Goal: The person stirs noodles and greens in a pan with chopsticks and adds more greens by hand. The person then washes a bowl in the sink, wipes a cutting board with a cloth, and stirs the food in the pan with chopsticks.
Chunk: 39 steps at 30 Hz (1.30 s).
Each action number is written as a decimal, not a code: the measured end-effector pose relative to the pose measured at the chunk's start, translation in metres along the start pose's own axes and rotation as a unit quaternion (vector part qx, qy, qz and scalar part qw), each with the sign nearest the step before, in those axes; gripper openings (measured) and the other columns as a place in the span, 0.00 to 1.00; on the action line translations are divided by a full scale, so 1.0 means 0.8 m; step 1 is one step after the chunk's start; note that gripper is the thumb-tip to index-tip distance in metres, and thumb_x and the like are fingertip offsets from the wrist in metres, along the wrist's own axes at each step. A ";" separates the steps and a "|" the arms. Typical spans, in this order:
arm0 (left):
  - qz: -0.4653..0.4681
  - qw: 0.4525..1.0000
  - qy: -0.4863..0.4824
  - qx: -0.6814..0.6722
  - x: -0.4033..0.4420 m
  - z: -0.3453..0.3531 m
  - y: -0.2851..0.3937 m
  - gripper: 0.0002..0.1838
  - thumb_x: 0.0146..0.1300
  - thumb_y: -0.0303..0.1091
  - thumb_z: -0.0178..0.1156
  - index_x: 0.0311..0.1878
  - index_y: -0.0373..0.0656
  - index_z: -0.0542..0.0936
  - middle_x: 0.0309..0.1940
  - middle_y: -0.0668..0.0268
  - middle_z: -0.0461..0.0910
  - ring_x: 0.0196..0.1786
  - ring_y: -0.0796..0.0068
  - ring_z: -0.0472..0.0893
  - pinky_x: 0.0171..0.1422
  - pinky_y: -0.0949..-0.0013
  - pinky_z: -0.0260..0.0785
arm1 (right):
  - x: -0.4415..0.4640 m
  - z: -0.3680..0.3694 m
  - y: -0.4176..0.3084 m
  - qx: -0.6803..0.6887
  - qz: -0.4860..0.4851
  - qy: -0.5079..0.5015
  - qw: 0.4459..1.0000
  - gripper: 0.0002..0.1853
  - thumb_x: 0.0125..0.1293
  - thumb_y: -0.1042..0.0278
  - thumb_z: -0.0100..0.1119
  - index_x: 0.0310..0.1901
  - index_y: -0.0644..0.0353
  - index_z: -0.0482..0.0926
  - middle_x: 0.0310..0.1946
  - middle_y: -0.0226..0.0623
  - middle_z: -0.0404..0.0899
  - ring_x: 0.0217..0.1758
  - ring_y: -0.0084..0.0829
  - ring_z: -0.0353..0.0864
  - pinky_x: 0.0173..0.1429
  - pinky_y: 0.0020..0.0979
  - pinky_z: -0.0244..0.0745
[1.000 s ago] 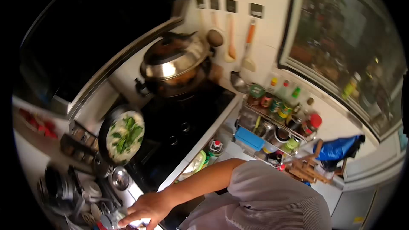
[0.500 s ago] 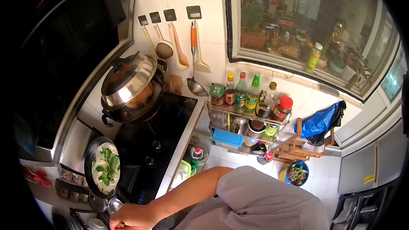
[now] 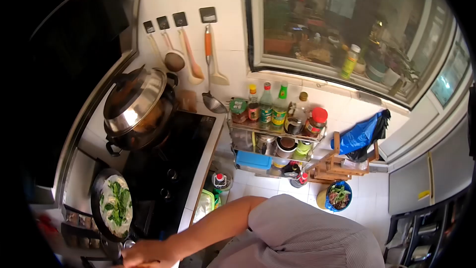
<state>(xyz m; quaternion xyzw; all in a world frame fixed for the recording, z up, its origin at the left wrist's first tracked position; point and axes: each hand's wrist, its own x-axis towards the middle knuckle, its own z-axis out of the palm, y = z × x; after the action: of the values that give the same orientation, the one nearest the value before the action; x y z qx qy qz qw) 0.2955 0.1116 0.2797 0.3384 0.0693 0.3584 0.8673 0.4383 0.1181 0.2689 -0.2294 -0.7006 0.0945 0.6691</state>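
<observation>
My right hand (image 3: 146,254) is at the lower left edge, its fingers curled closed. What they hold, if anything, is hidden. Just beyond the knuckles, a small shiny metal piece (image 3: 129,244) shows. Near the hand sits a dark frying pan (image 3: 95,203) with a white layer (image 3: 108,196) and green leaves (image 3: 119,208) in it. The pan rests at the near end of the black stovetop (image 3: 186,144). My left hand is out of view.
A lidded wok (image 3: 136,100) stands at the stove's far end. Utensils, including a slotted ladle (image 3: 214,103), hang on the wall. Beside the stove is a rack (image 3: 277,136) of bottles and jars. A bin (image 3: 342,196) with scraps and a wooden stool (image 3: 337,164) stand on the floor.
The camera view has shifted, so the stove, rack and window appear farther left. My right hand remains closed near the pan; less of the shiny metal beside it shows now.
</observation>
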 end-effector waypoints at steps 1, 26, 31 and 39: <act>-0.064 0.993 -0.073 0.060 -0.002 -0.056 0.015 0.26 0.62 0.55 0.51 0.53 0.43 0.72 0.34 0.66 0.74 0.33 0.74 0.72 0.39 0.69 0.71 | 0.012 -0.016 -0.011 0.011 0.053 0.031 0.998 0.10 0.63 0.61 0.50 0.31 0.59 0.72 0.29 0.40 0.69 0.32 0.41 0.72 0.34 0.39 0.67; -0.285 0.401 0.560 0.666 -0.391 -0.297 -0.087 0.36 0.35 0.42 0.72 0.49 0.37 0.68 0.49 0.48 0.68 0.51 0.51 0.69 0.57 0.58 0.64 | 0.090 -0.105 0.284 -0.214 0.364 -0.235 0.875 0.11 0.60 0.65 0.54 0.41 0.58 0.79 0.32 0.38 0.81 0.36 0.32 0.79 0.42 0.30 0.72; -0.346 0.391 0.555 0.647 -0.381 -0.300 -0.088 0.43 0.35 0.43 0.73 0.53 0.34 0.64 0.53 0.47 0.65 0.57 0.51 0.66 0.62 0.59 0.61 | 0.127 -0.136 0.277 -0.236 0.308 -0.167 0.906 0.14 0.61 0.58 0.52 0.40 0.57 0.80 0.28 0.39 0.80 0.35 0.34 0.80 0.42 0.29 0.72; -0.424 0.355 0.545 0.630 -0.356 -0.294 -0.072 0.53 0.37 0.47 0.71 0.63 0.28 0.54 0.61 0.42 0.59 0.60 0.49 0.66 0.64 0.60 0.61 | 0.111 -0.157 0.316 -0.214 0.452 -0.083 0.862 0.19 0.68 0.54 0.44 0.40 0.65 0.72 0.27 0.39 0.78 0.26 0.26 0.79 0.31 0.26 0.76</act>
<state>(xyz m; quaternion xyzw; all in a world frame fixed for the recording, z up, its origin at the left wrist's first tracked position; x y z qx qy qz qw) 0.0345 0.0180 0.0289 0.4423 0.8664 -0.1003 0.2087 0.6104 0.3577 0.2484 -0.6496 -0.5759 0.2529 0.4270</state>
